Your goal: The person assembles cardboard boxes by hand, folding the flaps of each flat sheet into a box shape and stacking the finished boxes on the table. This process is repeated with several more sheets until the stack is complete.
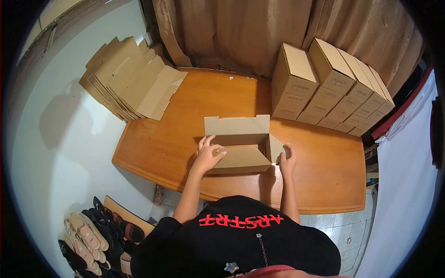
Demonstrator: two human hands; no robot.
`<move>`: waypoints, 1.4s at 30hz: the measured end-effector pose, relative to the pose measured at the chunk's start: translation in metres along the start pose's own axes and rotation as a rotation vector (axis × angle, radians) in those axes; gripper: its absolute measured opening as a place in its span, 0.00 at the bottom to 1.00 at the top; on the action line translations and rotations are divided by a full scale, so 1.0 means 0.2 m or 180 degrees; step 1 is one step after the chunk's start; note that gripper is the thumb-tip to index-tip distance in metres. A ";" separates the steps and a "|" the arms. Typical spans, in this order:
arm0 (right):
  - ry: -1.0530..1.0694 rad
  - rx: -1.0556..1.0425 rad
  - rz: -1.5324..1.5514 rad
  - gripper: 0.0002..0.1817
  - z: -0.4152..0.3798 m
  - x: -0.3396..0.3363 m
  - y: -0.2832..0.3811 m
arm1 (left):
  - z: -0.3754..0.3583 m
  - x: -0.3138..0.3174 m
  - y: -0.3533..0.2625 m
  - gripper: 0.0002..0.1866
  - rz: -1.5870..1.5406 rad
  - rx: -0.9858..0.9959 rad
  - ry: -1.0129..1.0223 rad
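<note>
A partly folded cardboard box (241, 160) lies on the wooden table (320, 171) in front of my body, its back flap raised and the inside partly visible. My left hand (208, 155) is at the box's left end, thumb and fingers curved over the corner of the front flap and side. On the right, my right hand (288, 160) pinches the edge of the box's right side flap, which sticks outward.
Flat cardboard sheets (134, 83) are piled at the back left. Several closed boxes (324, 88) stand stacked at the back right, before a brown curtain (232, 32). Shoes (92, 236) are on the floor at the lower left.
</note>
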State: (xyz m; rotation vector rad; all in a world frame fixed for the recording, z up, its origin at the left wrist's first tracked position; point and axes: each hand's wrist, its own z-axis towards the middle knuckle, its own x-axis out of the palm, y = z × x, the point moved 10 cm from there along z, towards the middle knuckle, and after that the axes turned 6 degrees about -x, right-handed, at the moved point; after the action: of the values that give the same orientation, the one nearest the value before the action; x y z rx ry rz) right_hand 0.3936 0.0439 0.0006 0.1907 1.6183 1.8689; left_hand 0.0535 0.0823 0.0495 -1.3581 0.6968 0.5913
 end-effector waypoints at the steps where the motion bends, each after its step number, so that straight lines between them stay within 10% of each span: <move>1: 0.0054 -0.0134 -0.0236 0.18 0.00 -0.01 0.00 | -0.01 0.00 0.03 0.10 -0.0095 -0.0082 0.0015; 7: 0.0300 -0.0108 -0.0894 0.19 -0.03 -0.02 -0.02 | -0.01 -0.15 0.24 0.14 -0.0880 -0.0500 0.0129; 18: 0.0430 -0.0517 -0.2297 0.31 -0.07 0.10 0.04 | -0.08 -0.10 0.45 0.21 0.0971 -0.1093 -0.0088; 31: 0.1327 -0.0007 -0.1607 0.29 0.02 0.24 -0.05 | 0.00 0.24 0.45 0.70 -0.0449 -0.0991 0.1339; 42: 0.1934 0.0058 -0.1816 0.40 0.15 0.33 -0.06 | -0.01 0.36 0.52 0.80 -0.0485 -0.0734 0.1441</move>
State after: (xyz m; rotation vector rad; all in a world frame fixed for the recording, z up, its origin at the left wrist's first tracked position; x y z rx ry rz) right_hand 0.3615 0.1054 -0.0224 -0.8235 1.8121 1.5245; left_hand 0.0243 0.0918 -0.0732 -1.7699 0.8960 0.2448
